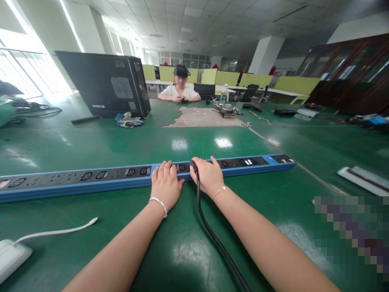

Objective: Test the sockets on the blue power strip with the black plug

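A long blue power strip (106, 182) with a black face and several sockets lies across the green table. My left hand (165, 184) is laid over the strip near its middle, fingers on the top face and thumb at the near side, gripping it. Just to the right, my right hand (209, 174) is closed round a black cord plug (193, 165) at the strip's sockets. How deep the plug sits is hidden by my fingers. Its thick black cable (209, 231) runs down toward me between my forearms.
A black computer case (100, 85) stands at the back left, with work gloves (129, 120) beside it. A white adapter with a cable (13, 255) lies at the near left. Across the table sits a person (180, 87). A bottle (224, 94) and small parts lie behind.
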The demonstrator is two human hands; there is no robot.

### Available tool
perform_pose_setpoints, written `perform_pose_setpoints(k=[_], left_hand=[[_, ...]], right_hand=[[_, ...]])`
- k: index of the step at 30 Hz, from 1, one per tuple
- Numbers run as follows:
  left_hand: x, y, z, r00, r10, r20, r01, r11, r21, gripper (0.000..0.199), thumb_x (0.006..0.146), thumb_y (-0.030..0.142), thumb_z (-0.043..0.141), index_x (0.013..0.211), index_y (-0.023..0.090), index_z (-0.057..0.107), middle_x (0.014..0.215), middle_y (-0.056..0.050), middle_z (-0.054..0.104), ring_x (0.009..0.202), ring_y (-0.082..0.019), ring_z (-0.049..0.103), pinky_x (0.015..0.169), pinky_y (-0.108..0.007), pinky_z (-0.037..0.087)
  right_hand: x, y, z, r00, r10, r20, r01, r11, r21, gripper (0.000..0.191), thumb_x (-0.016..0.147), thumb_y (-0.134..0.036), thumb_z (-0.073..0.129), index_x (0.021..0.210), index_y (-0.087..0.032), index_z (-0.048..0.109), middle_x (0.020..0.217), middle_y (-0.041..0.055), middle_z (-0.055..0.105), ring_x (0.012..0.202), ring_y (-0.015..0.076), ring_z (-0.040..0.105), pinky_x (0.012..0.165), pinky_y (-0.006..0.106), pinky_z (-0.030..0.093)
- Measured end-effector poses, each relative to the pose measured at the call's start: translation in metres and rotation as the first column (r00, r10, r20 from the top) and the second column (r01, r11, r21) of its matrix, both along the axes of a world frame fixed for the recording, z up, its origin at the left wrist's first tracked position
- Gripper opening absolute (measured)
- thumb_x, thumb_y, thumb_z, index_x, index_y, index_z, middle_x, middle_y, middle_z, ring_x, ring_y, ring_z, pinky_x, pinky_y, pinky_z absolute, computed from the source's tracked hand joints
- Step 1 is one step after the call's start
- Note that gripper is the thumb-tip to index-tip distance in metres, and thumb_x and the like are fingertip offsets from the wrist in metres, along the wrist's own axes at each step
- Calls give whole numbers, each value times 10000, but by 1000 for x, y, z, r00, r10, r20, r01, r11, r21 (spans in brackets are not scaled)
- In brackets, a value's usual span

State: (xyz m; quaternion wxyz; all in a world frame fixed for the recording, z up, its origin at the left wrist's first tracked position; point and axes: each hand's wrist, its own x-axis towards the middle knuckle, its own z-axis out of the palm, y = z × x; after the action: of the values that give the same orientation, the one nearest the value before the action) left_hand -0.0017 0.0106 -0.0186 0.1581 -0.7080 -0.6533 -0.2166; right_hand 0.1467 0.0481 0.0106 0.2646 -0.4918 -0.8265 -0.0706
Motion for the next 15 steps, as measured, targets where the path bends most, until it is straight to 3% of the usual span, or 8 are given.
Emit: perform_pose_setpoints(k=[2, 7, 15], left_hand=[[0, 0, 0, 1000, -1, -2, 1, 1000, 1, 462, 794, 335, 495, 1180, 81, 469, 1306, -181, 488, 1256, -316, 384, 1041, -471, 253], [0, 0, -1, 1000, 0, 1, 0, 1000, 22, 454, 785, 324, 509, 1173, 89, 477, 1303, -185, 489, 1256, -309, 386, 1037, -471, 263], [0, 0, -1, 1000, 1, -9, -1, 1000, 24, 446, 792, 328, 496, 1172, 94, 483, 1293, -189, 499, 1249, -304, 399, 1033, -476, 266]], right_hand=[[-1, -1, 1, 1000, -7, -7, 7, 1000, -7, 314, 890, -296, 388, 1122, -164, 553, 1050, 83, 674, 958, 192, 615, 1029, 417, 249], [0, -5, -10, 998, 27, -52, -25, 999, 33, 352, 903, -262, 371, 1217, -158, 492, 1255, 91, 565, 1116, 167, 541, 1011, 358, 295], [-1, -5, -10, 996, -19, -86, 19, 1000, 2, 341, 899, -290, 386, 1206, -200, 502, 1219, 67, 594, 1099, 168, 552, 952, 339, 365]])
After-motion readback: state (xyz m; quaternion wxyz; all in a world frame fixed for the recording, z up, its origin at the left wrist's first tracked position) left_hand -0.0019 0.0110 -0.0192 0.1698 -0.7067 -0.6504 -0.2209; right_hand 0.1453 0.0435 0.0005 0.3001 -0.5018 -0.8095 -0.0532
